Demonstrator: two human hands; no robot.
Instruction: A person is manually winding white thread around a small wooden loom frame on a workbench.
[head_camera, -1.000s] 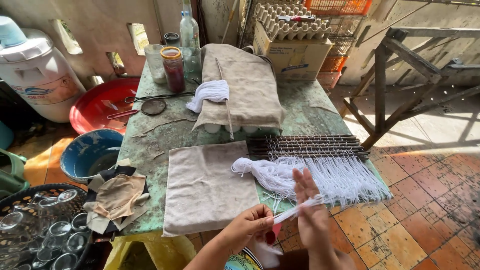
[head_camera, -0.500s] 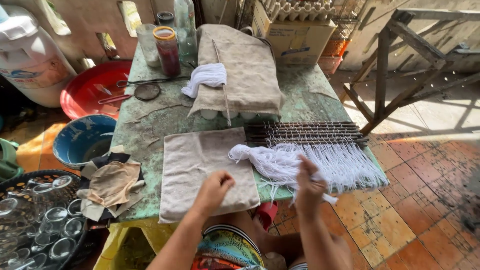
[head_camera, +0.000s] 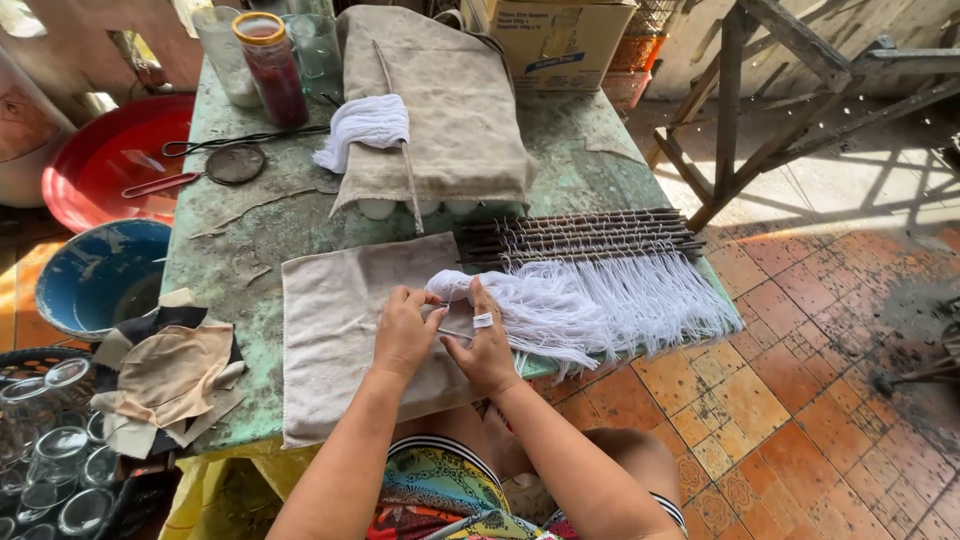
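Moved in close together since before: left hand (head_camera: 403, 335) and right hand (head_camera: 487, 345), now side by side on the beige cloth (head_camera: 335, 340) at the near edge of the green counter (head_camera: 250, 240). Both grips narrow, pinching the bunched end of the white strings (head_camera: 570, 305). Strings spread to the right, hanging over the counter edge, tied to dark sticks (head_camera: 580, 235) just behind. Open room on the cloth to the left. Folded cloth pile (head_camera: 450, 120) further back. Blue bowl (head_camera: 100, 275) and rags (head_camera: 170, 375) off the left edge.
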